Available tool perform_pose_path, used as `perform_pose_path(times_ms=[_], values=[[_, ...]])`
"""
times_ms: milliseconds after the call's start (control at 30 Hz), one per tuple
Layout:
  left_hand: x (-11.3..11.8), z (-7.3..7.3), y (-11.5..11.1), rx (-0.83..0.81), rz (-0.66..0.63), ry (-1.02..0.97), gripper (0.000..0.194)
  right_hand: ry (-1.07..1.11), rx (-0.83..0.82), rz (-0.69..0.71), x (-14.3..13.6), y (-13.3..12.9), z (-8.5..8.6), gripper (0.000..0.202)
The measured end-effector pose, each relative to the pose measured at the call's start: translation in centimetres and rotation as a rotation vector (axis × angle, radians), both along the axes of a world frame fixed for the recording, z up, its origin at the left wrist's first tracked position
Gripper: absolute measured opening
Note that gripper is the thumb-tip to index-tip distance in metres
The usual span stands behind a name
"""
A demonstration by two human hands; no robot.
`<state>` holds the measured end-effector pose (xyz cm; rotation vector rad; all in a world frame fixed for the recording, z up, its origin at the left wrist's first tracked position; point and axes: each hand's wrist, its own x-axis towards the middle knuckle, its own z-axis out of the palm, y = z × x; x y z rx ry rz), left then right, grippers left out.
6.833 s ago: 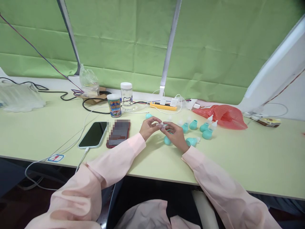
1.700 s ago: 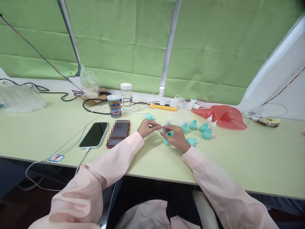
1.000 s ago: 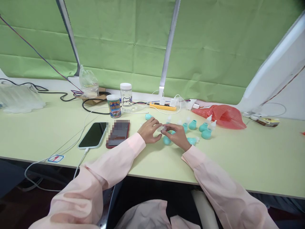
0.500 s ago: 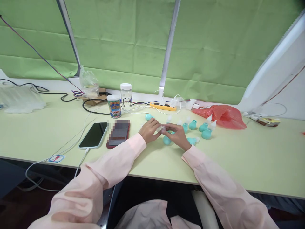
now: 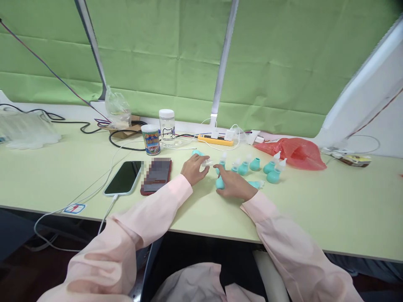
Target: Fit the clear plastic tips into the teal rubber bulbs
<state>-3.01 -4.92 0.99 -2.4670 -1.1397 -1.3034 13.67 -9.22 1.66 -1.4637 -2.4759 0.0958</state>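
Note:
Between the fingertips of my left hand (image 5: pixel 194 168) is a small clear plastic piece (image 5: pixel 207 162). My right hand (image 5: pixel 234 183) is at a teal bulb (image 5: pixel 220 183), with its thumb and fingers around the bulb on the table. Several more teal bulbs stand just beyond and to the right of my right hand, some with clear tips, such as this one (image 5: pixel 273 176). One bulb (image 5: pixel 255 164) shows an open neck. Another bulb (image 5: pixel 254 184) lies on its side by my right wrist. Behind my left hand a teal bulb (image 5: pixel 197 152) is partly hidden.
Two phones, one white-edged (image 5: pixel 123 178) and one red-cased (image 5: pixel 156 176), lie left of my hands. A patterned cup (image 5: pixel 151 140), a clear jar (image 5: pixel 166 125) and a yellow power strip (image 5: pixel 215 140) are behind. A red plastic bag (image 5: pixel 294 154) lies at the back right, and cables cross the left side.
My hands have moved apart. The clear piece remains in my left hand, while my right hand has let go of it and come down to the teal bulb.

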Motion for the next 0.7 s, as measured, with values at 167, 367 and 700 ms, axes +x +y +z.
perform_pose_path(times_ms=[167,367,700], values=[[0.05,-0.06,-0.16,-0.149,-0.021,-0.059,0.028,0.23,0.023,0.046,-0.01,0.49,-0.09,0.052],[-0.04,0.35,0.24,-0.227,-0.185,-0.309,0.027,0.358,0.139,0.029,-0.48,0.79,0.02,0.025],[0.43,0.58,0.14,-0.785,-0.51,-0.679,0.033,0.388,0.077,-0.044,-0.88,0.89,-0.89,0.026]])
